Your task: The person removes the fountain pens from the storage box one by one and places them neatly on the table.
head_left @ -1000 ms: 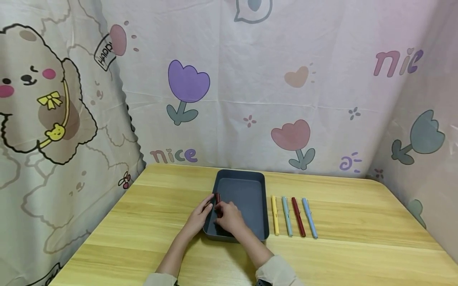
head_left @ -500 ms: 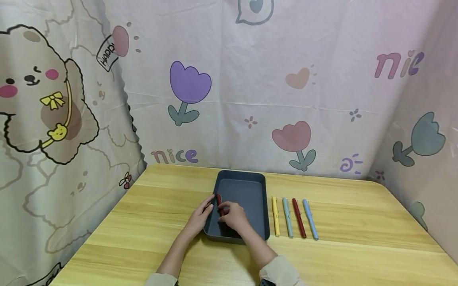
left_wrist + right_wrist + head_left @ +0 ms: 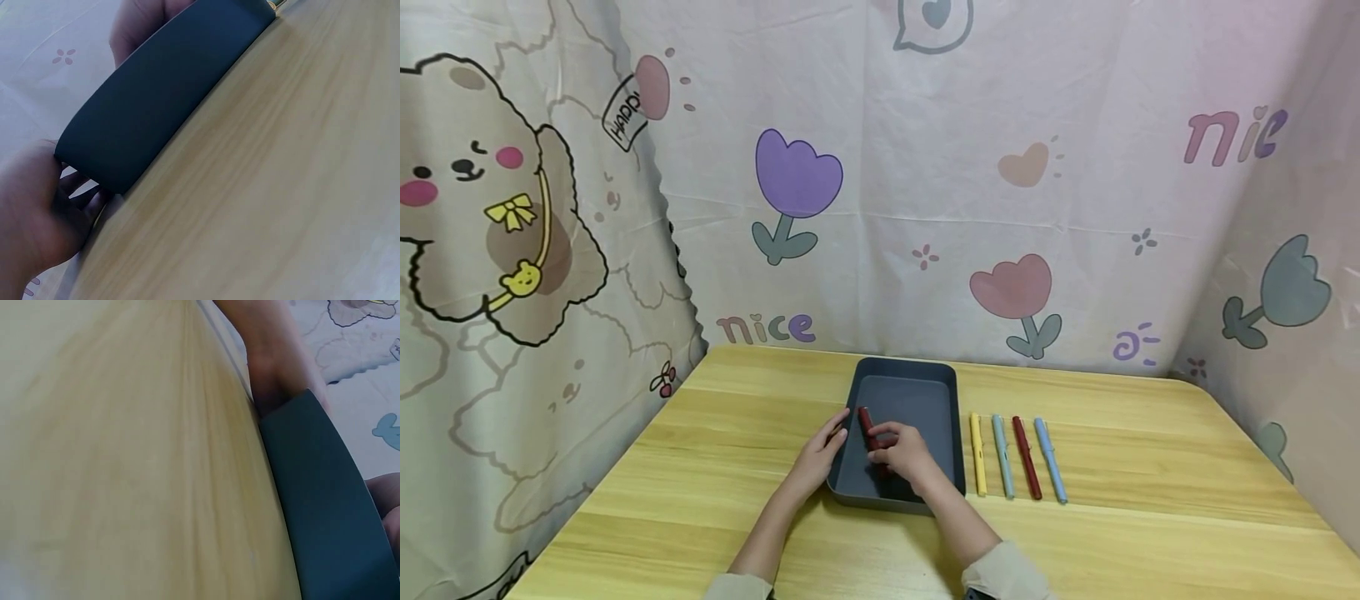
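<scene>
A dark grey rectangular tray (image 3: pixel 917 398) sits on the wooden table. At its left wall is my left hand (image 3: pixel 814 460), thumb at the rim and fingers along the outside; the left wrist view shows this hand (image 3: pixel 37 215) gripping the tray's side. Inside the tray, a dark red pen (image 3: pixel 866 419) lies slanted in the left half. My right hand (image 3: pixel 906 454) pinches it, fingers curled over its middle, with more dark red showing between fingers and thumb. The tray wall (image 3: pixel 331 500) hides most of the right hand in the right wrist view.
Right of the tray, pens lie in a spaced row: a yellow pen (image 3: pixel 977 454), a pale green pen (image 3: pixel 1003 457), a dark red pen (image 3: pixel 1027 457) and a blue pen (image 3: pixel 1050 460). A printed cloth (image 3: pixel 887 167) hangs behind the table (image 3: pixel 700 500).
My right hand has shifted to the right inside the tray, and the dark red pen has come away from the left wall with it. The left hand stays in place.
</scene>
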`<state>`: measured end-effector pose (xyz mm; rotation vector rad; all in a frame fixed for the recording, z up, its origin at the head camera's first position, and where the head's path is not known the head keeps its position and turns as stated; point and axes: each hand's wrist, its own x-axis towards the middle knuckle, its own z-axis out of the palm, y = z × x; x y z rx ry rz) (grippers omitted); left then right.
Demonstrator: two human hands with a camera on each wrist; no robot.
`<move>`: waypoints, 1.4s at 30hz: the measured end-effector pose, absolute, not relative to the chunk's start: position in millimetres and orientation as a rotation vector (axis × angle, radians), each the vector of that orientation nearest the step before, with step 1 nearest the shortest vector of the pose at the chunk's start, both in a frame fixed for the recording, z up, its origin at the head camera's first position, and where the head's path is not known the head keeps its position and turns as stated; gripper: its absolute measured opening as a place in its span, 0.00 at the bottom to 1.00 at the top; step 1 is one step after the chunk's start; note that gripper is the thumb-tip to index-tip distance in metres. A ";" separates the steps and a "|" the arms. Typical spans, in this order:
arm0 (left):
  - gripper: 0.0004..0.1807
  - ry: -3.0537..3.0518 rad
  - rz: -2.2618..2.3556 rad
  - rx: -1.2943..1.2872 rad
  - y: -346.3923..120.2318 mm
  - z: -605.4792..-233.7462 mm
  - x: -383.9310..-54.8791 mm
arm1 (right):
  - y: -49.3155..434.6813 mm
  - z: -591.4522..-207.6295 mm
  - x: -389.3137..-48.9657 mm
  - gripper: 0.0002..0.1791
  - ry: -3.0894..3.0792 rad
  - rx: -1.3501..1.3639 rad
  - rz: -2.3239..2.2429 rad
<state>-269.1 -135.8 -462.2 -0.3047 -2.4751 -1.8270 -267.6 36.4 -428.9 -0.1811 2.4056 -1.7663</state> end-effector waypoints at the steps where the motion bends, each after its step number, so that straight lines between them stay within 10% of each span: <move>1: 0.24 -2.470 -1.826 -0.306 -135.7 -462.8 -269.3 | 38.0 -428.3 -267.0 0.18 2.395 -0.178 -1.780; 42: 0.24 -2.463 -1.843 -0.341 -135.8 -461.7 -267.9 | 104.5 -393.3 -236.8 0.16 2.449 -0.125 -1.905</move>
